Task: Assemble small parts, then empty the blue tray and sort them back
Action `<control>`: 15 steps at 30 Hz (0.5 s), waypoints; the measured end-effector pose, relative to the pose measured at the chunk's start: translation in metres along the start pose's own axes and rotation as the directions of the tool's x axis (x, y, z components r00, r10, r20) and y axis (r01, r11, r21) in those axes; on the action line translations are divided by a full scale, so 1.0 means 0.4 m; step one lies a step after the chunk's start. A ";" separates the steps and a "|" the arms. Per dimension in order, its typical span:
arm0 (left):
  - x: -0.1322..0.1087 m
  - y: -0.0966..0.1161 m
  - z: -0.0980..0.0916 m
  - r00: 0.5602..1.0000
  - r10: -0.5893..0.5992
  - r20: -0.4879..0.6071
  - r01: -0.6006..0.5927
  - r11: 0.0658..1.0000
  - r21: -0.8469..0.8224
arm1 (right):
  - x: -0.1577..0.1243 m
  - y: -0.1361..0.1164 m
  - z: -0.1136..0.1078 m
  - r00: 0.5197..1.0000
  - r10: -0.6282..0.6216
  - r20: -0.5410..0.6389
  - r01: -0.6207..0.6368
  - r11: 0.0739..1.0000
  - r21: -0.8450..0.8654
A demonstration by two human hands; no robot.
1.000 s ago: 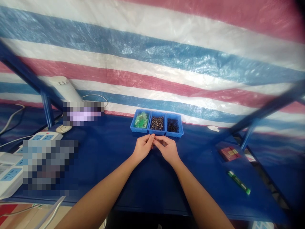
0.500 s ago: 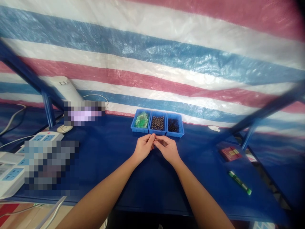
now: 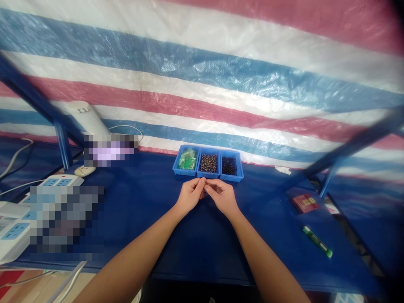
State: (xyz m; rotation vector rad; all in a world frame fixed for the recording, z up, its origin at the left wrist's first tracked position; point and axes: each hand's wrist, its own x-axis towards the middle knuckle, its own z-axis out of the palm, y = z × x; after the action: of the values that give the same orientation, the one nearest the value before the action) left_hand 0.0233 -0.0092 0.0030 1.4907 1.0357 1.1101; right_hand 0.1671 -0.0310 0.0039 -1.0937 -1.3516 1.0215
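My left hand (image 3: 190,193) and my right hand (image 3: 222,194) meet fingertip to fingertip over the blue table. Both are closed in a pinch, and whatever is between the fingers is too small and too hidden to name. Just beyond them stand three blue bins side by side. The left bin (image 3: 184,172) holds green and clear plastic pieces (image 3: 188,160). In the middle bin (image 3: 207,174) lie many small brass-and-dark metal parts (image 3: 208,163). Dark, thin screw-like pieces (image 3: 229,166) fill the right bin (image 3: 232,178).
On the left are a white power strip (image 3: 15,231), cables and a white cylinder (image 3: 90,120); blurred-out patches cover things there. To the right lie a red box (image 3: 305,203) and a green packet (image 3: 317,241). Blue frame bars slant at both sides, before a striped sheet (image 3: 202,92).
Almost nothing differs. The hands keep the same pinched pose, with only a tiny shift of the fingers and of the camera's view.
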 end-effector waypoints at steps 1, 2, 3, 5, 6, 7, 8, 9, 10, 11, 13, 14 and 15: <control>0.001 -0.002 0.000 1.000 -0.004 -0.003 0.004 1.000 0.011 | -0.001 0.004 0.001 1.000 0.006 0.015 -0.006 1.000 0.001; 0.001 -0.003 0.000 1.000 -0.007 -0.006 0.007 1.000 0.020 | -0.001 0.008 0.001 0.999 0.012 0.031 -0.012 1.000 0.008; 0.001 -0.003 -0.001 1.000 -0.009 -0.010 0.009 1.000 0.027 | -0.001 0.011 0.002 0.999 0.015 0.042 -0.016 1.000 0.019; 0.001 -0.004 -0.002 1.000 -0.007 -0.012 0.007 0.999 0.037 | -0.001 0.014 0.002 0.999 0.014 0.044 -0.016 0.999 0.037; 0.001 -0.003 -0.002 1.000 -0.003 -0.007 0.003 0.999 0.038 | 0.000 0.014 0.002 0.999 0.013 0.034 -0.014 0.999 0.038; 0.001 -0.003 -0.003 1.000 0.001 0.000 -0.001 0.999 0.033 | 0.001 0.014 0.001 1.000 0.012 0.024 -0.013 0.999 0.034; 0.000 -0.002 -0.003 1.000 0.005 0.010 -0.005 1.000 0.027 | 0.002 0.013 -0.001 1.000 0.011 0.016 -0.012 1.000 0.025; 0.000 -0.002 -0.003 1.000 0.007 0.020 -0.008 1.000 0.018 | 0.003 0.011 -0.002 1.000 0.008 0.010 -0.008 1.000 0.013; 0.000 -0.002 -0.003 1.000 0.007 0.027 -0.008 1.000 0.008 | 0.004 0.010 -0.004 1.000 0.004 0.006 -0.004 1.000 0.005; -0.001 -0.003 -0.003 1.000 0.006 0.031 -0.006 1.000 -0.001 | 0.004 0.009 -0.005 1.000 0.001 0.003 -0.001 1.000 0.001; 0.000 -0.005 -0.002 1.000 -0.002 0.027 0.002 1.000 -0.003 | 0.004 0.007 -0.005 1.000 0.002 0.007 -0.002 1.000 0.008; 0.000 -0.006 -0.001 1.000 -0.006 0.023 0.006 1.000 0.004 | 0.004 0.006 -0.004 1.000 0.007 0.013 -0.007 1.000 0.019; 0.001 -0.007 0.000 1.000 -0.010 0.019 0.010 1.000 0.013 | 0.003 0.005 -0.003 1.000 0.015 0.019 -0.016 0.999 0.033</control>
State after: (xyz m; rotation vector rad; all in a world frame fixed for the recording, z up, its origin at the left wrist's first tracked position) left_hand 0.0229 -0.0084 0.0002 1.5019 1.0383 1.0824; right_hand 0.1684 -0.0293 0.0021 -1.0737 -1.3386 1.0640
